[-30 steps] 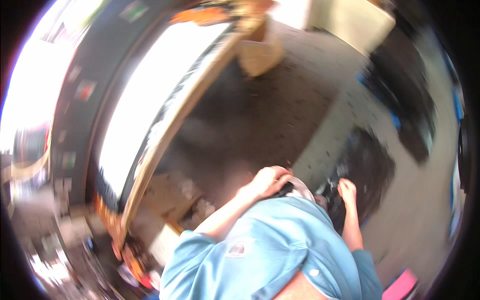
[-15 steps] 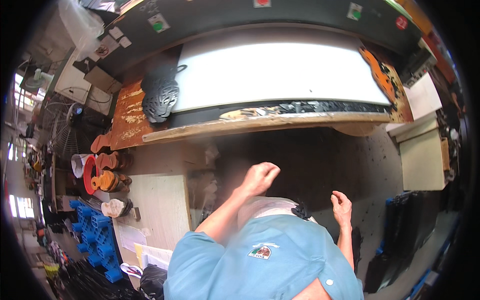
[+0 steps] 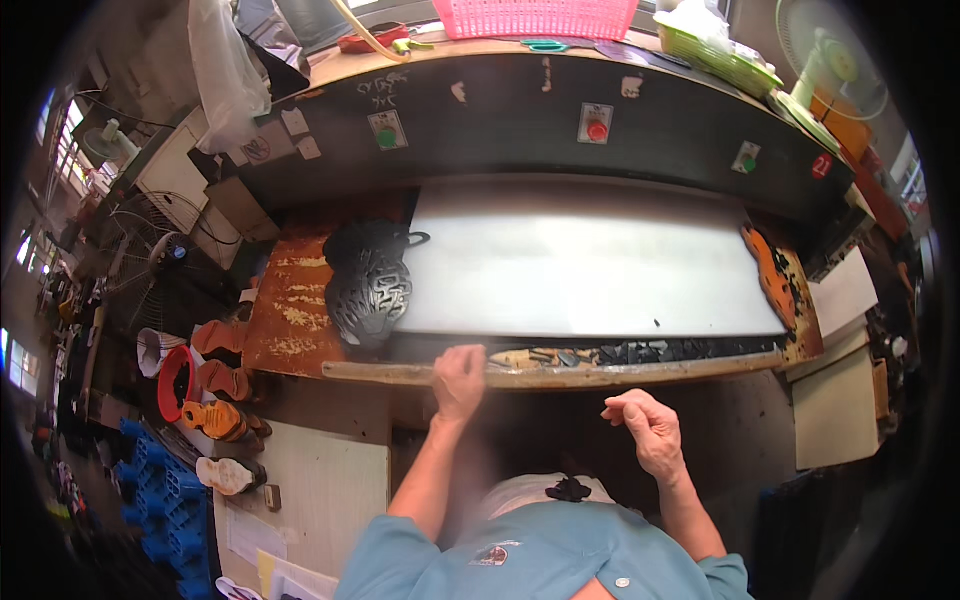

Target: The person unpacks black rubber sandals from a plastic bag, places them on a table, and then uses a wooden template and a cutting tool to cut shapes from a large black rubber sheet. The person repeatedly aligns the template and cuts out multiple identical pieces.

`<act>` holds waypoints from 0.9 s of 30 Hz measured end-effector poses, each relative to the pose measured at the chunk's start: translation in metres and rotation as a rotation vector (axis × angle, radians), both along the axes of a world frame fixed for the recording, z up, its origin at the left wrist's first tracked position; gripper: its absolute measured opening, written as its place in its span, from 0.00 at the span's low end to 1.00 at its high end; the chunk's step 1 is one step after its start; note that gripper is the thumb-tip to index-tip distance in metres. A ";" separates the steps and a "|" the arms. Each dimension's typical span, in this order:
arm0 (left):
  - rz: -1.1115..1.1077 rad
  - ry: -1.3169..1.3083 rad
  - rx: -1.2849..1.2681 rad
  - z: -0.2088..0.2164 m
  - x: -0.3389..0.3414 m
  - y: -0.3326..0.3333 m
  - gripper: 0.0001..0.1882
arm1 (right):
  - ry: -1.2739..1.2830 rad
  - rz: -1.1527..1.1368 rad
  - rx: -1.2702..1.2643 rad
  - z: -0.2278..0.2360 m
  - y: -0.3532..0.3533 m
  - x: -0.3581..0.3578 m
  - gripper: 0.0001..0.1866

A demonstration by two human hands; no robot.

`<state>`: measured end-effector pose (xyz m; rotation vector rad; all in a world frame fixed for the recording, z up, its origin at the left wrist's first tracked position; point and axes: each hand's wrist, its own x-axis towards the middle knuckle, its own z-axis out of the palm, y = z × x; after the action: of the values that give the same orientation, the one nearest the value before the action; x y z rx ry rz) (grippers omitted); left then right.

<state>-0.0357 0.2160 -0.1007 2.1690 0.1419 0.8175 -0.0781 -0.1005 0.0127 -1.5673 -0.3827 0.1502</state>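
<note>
My left hand [image 3: 459, 378] rests on the wooden front rail [image 3: 560, 375] of a machine with a wide white bed [image 3: 590, 265], fingers curled over the edge. In the air below the rail, my right hand [image 3: 645, 428] hangs loosely curled and holds nothing. Black rubber shoe soles [image 3: 368, 280] lie stacked on the rusty plate at the bed's left end. An orange sole [image 3: 771, 275] lies at the right end. Dark scraps [image 3: 680, 350] fill the gap behind the rail.
Orange and white soles [image 3: 222, 420] are stacked beside a red tub [image 3: 170, 385] at the left, above blue crates [image 3: 165, 500]. A dark panel with green and red buttons [image 3: 596, 130] runs behind the bed. A pink basket [image 3: 540, 17] stands on top. Fans [image 3: 165, 255] are at the left.
My view has swung up from the floor to face the machine. My left hand has risen onto the front rail, and my right hand has lifted higher.
</note>
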 end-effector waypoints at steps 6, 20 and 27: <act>0.124 0.005 0.280 -0.012 0.006 -0.012 0.11 | -0.175 0.724 0.617 0.115 0.053 0.043 0.32; 0.245 0.126 0.281 0.001 0.015 -0.020 0.11 | -0.174 1.189 0.977 0.157 0.105 0.179 0.13; 0.153 0.184 0.308 0.014 0.013 -0.014 0.10 | -0.599 0.455 0.112 0.157 0.243 0.285 0.16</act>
<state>-0.0227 0.2018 -0.0867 2.5497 0.2943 0.7628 0.2069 0.1425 0.1695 -1.3709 -1.1984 0.0033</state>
